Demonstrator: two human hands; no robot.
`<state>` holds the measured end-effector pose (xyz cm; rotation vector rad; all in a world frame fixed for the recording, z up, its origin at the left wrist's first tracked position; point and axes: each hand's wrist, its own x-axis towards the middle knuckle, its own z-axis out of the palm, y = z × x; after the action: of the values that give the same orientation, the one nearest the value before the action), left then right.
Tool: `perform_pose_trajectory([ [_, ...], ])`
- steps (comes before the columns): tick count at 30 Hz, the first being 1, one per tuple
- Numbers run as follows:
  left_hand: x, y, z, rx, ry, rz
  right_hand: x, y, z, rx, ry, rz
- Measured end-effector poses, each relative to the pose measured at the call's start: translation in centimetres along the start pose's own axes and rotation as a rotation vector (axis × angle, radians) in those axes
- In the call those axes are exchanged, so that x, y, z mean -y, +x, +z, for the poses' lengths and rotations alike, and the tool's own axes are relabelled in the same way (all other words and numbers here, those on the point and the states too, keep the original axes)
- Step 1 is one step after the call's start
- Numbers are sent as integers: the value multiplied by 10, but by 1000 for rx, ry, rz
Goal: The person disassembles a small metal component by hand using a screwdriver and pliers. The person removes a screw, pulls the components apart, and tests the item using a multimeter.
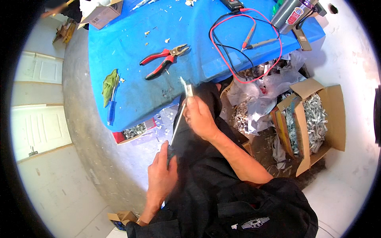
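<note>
My left hand (160,174) is closed around the dark handle of a screwdriver (177,126), its long metal shaft slanting up toward my other hand. My right hand (200,119) pinches a small pale rectangular piece (189,90) between thumb and fingers, with thin whitish strands at its upper end. The screwdriver's tip meets or passes close by this piece; contact cannot be made out. Both hands are over my lap, just off the table's near edge. Beyond them, on the blue-covered table (131,43), lie combination pliers (164,61) with red and black handles, jaws slightly apart.
A blue-handled screwdriver (112,111) lies beside a green cloth (108,88) at the table's left. Red and black test leads (249,37) loop from a meter (232,4) near a steel flask (291,16). An open carton (335,119) of metallic strips stands on the right.
</note>
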<state>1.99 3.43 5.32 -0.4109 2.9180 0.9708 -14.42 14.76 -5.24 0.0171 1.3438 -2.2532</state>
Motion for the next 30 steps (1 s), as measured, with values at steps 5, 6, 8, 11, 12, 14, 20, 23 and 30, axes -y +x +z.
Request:
perform_pose_trajectory([
  [5, 3, 4, -16, 18, -3, 21, 0, 1, -6, -31, -347, -110],
  [6, 5, 4, -20, 27, 3, 22, 2, 0, -8, -17, -406, -127],
  [8, 5, 5, -24, 53, 13, -3, 10, -3, -10, 7, -528, -163],
  [11, -1, 10, -34, 82, 27, -52, 10, -1, -11, -1, -691, -300],
  [12, -1, 11, -35, 82, 28, -45, 9, -1, -11, -1, -715, -285],
  [14, -2, 12, -36, 72, 25, -26, 10, 1, -11, 3, -764, -257],
  [20, -10, 15, -37, 176, -136, -167, 15, 3, -13, 22, -845, -248],
  [23, -9, 17, -37, 182, -147, -141, 19, 2, -11, 30, -866, -241],
  [30, 2, 25, -42, 116, 251, 62, 23, 0, -5, -8, -916, -196],
])
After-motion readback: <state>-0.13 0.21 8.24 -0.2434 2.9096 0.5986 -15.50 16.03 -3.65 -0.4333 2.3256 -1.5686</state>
